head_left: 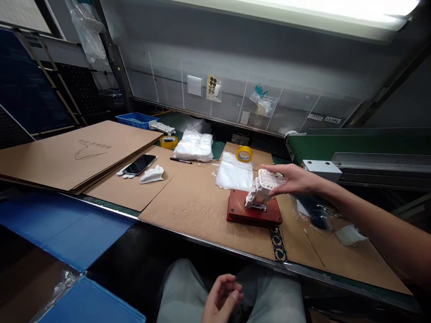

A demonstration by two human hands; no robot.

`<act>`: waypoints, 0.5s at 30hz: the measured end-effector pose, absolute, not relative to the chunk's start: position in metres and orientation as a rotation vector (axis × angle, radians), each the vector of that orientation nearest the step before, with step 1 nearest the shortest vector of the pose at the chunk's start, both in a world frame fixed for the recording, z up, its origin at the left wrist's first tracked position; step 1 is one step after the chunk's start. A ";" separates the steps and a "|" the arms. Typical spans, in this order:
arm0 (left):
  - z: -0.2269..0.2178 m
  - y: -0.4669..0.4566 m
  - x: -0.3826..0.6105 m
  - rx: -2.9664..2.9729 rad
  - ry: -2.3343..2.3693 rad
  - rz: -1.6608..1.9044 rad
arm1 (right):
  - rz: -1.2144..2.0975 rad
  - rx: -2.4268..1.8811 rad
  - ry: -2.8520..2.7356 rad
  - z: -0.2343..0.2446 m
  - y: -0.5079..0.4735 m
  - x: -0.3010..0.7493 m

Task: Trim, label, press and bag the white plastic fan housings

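A white moulded part (261, 190) is being held at its top end by the right hand (296, 179), right of centre in the frame, with fingers and thumb closed on it. Its lower end is being rested on, or kept just above, a red block (254, 213); contact cannot be told. The left hand (222, 298) is being kept in the lap at bottom centre, loosely curled, with nothing seen in it. By the look of it, the part is being placed on the block and is not yet released. Nothing is being bagged: the clear bags (235, 176) just behind the block, the tied bundle (195, 146) and the yellow tape roll (244, 154) further up are lying untouched on the cardboard (188, 202).
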State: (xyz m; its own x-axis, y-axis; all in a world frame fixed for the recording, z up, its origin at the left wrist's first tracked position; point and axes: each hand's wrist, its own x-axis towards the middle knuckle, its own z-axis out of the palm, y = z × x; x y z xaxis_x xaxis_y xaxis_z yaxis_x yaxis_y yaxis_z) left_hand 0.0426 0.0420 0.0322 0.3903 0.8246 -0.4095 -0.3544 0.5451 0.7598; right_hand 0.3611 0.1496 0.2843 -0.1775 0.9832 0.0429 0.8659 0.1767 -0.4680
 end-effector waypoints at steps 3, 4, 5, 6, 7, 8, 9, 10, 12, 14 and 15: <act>0.051 0.034 0.073 0.562 0.776 0.956 | 0.575 -1.690 -1.667 0.288 0.128 0.355; 0.059 0.033 0.083 0.517 0.739 1.035 | 0.675 -1.674 -1.516 0.284 0.118 0.349; 0.067 0.034 0.093 0.464 0.694 1.123 | 0.815 -1.658 -1.384 0.277 0.108 0.342; 0.075 0.035 0.102 0.407 0.646 1.208 | 0.978 -1.656 -1.288 0.268 0.098 0.335; 0.082 0.038 0.108 0.344 0.614 1.274 | 1.135 -1.676 -1.233 0.257 0.090 0.328; 0.087 0.041 0.111 0.276 0.613 1.315 | 1.218 -1.721 -1.198 0.244 0.085 0.322; 0.090 0.045 0.110 0.209 0.643 1.328 | 1.231 -1.789 -1.196 0.232 0.082 0.319; 0.091 0.048 0.106 0.148 0.697 1.315 | 1.194 -1.853 -1.220 0.220 0.084 0.318; 0.085 0.051 0.089 0.065 0.830 1.254 | 1.047 -1.934 -1.305 0.201 0.099 0.323; 0.074 0.048 0.066 0.068 0.935 1.183 | 0.925 -1.951 -1.392 0.189 0.128 0.333; 0.069 0.045 0.054 0.088 0.977 1.154 | 0.878 -1.960 -1.419 0.184 0.147 0.337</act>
State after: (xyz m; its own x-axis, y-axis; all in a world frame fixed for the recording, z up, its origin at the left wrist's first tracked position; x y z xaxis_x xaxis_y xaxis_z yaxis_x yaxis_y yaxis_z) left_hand 0.0536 0.0449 0.0686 0.0599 0.7962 -0.6021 -0.7252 0.4492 0.5219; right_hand 0.3373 0.1470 0.1843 0.2256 0.9570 -0.1825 0.5901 -0.2833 -0.7560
